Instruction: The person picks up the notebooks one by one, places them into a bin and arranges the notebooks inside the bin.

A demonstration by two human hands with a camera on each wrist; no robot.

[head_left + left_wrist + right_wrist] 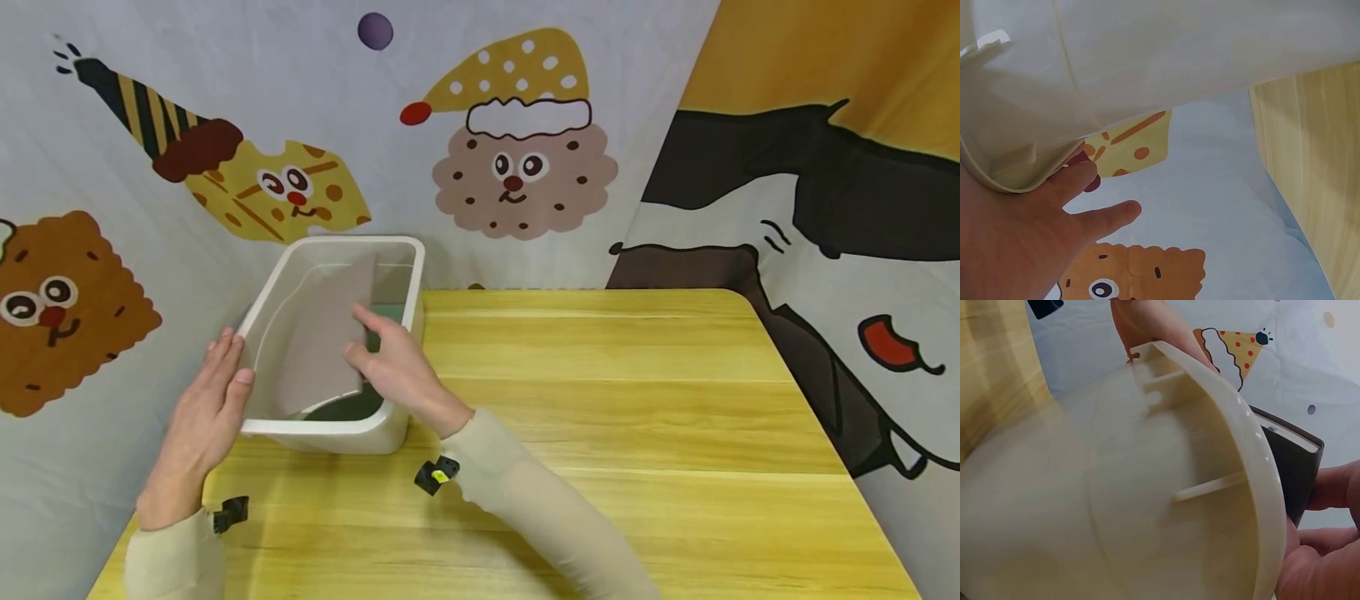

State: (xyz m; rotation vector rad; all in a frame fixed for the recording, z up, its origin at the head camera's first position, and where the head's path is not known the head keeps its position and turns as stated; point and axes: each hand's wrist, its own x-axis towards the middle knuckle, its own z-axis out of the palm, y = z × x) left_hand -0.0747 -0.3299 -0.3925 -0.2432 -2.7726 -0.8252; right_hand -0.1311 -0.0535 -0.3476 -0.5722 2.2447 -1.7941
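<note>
A white plastic bin (315, 427) stands at the left end of the table. Inside it, a grey-brown notebook (322, 333) leans at a slant. My right hand (405, 375) reaches over the bin's right rim and pinches the notebook's edge between thumb and fingers. In the right wrist view, the notebook (1294, 465) shows a dark cover and white page edges. My left hand (206, 408) rests with straight fingers against the left rim; in the left wrist view, fingers (1107, 222) extend along the bin's outside. Something dark green (348, 407) lies beneath the notebook, mostly hidden.
The yellow wood-grain table (600, 433) extends to the right of the bin. A cloth with cartoon prints (525, 183) hangs close behind the bin and along its left side. Small black devices are strapped at both wrists.
</note>
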